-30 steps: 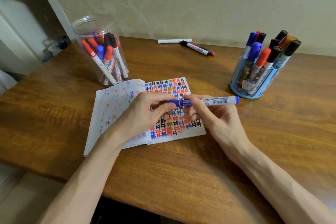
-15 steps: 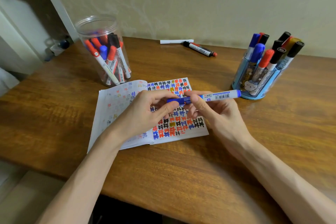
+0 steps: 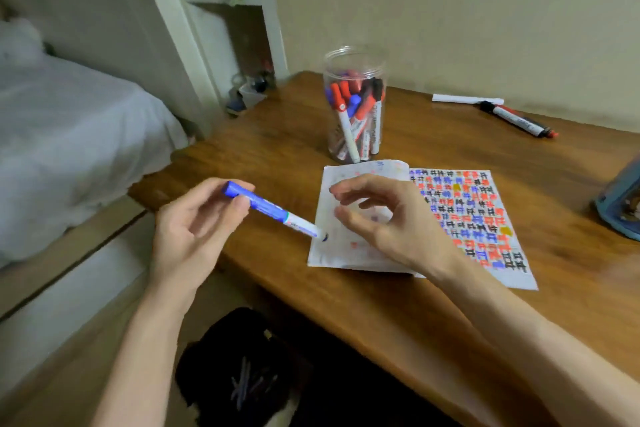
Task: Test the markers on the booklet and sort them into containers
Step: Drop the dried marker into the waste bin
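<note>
Light soft, warm, fairly dim; shadows diffuse. Pale sheen on wooden table point(image 3: 284, 135) left of clear jar point(image 3: 353, 55); small highlights on jar rim. White bedding point(image 3: 69, 135) washed out, little detail. Dark object point(image 3: 242, 357) under table nearly black. Motion blur across whole frame: left hand point(image 3: 187, 229), blue marker point(image 3: 273, 211), right hand point(image 3: 391, 222) smeared; booklet point(image 3: 485, 218) marks soft. Wide-angle bending at edges; white shelf frame point(image 3: 173, 28) leans.

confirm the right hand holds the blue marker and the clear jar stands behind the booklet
No: the head view shows the left hand holding the blue marker; the right hand is empty. The clear jar does stand behind the booklet.
</note>
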A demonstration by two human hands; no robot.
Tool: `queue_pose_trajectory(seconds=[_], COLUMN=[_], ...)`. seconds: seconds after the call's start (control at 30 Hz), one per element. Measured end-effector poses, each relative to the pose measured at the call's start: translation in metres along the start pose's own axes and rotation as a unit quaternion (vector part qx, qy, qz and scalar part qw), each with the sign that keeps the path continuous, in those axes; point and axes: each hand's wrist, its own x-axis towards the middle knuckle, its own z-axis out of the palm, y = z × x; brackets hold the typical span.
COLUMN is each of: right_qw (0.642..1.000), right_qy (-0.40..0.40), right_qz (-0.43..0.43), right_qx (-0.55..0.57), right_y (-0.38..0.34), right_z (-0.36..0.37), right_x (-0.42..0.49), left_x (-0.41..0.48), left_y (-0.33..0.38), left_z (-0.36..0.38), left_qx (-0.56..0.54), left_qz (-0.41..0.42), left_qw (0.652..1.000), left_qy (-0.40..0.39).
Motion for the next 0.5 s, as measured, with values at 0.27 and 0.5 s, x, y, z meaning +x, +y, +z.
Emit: queue_pose_trajectory(seconds=[0.27, 0.5], right_qw=[0.990, 0.989], right_qy=[-0.095, -0.109], right_qz=[-0.056, -0.061], right_qx=[-0.085, -0.084], right_y=[-0.004, -0.003], right_z=[0.066, 0.080], right_x=[0.023, 0.028], left_x=[-0.062, -0.089], left_y=[-0.023, -0.077], left_z=[-0.098, -0.120], left_qx=[0.018, 0.069], left_qz=[-0.103, -0.180], left_qw=[0.983, 0.975], left_qy=[0.152, 0.112])
